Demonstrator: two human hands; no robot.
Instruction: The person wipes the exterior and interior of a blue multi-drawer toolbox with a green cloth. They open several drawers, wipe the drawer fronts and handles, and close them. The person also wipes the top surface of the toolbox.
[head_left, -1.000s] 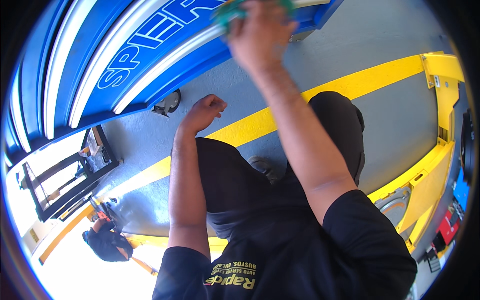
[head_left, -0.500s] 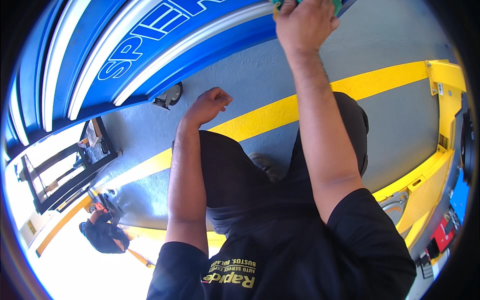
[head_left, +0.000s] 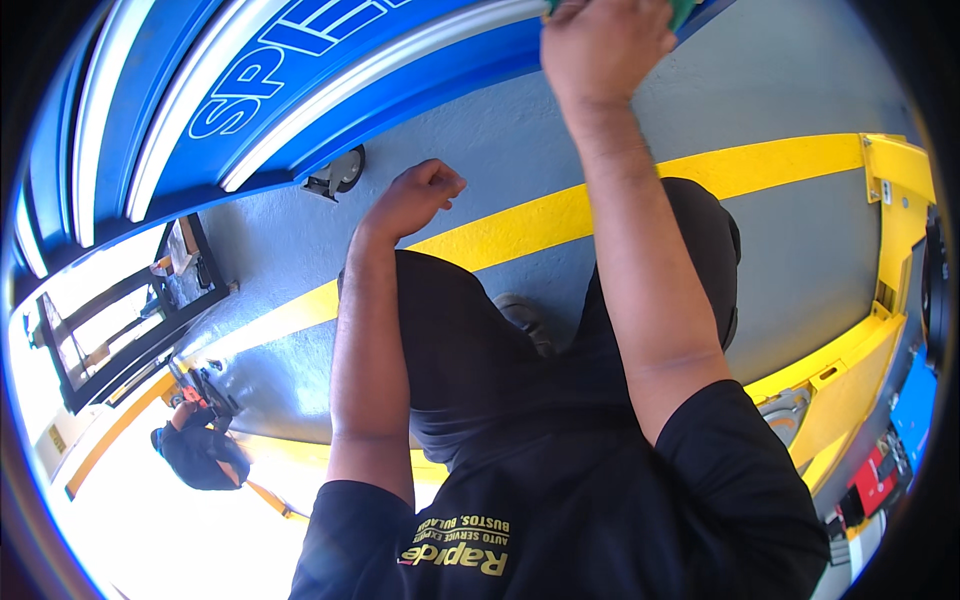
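My right hand (head_left: 610, 45) reaches up to the top edge of the picture, against the lower front of a blue tool cabinet (head_left: 350, 125) with pale drawer strips. Its fingers are closed on a green cloth (head_left: 684, 12), mostly hidden by the hand and cut off by the frame. My left hand (head_left: 412, 198) hangs in the air above my left knee, apart from the cabinet. The fingers there are loosely curled in, and nothing shows in them.
A caster wheel (head_left: 350, 168) carries the cabinet on the grey floor, which a yellow stripe (head_left: 520, 228) crosses. Yellow metal lift parts (head_left: 885, 250) stand at the right. A black-framed cart (head_left: 200, 270) is at the left. Farther back, a person (head_left: 200, 450) bends low.
My right hand has shifted slightly left along the cabinet with the cloth. My left hand has risen a little. The whole view has moved slightly.
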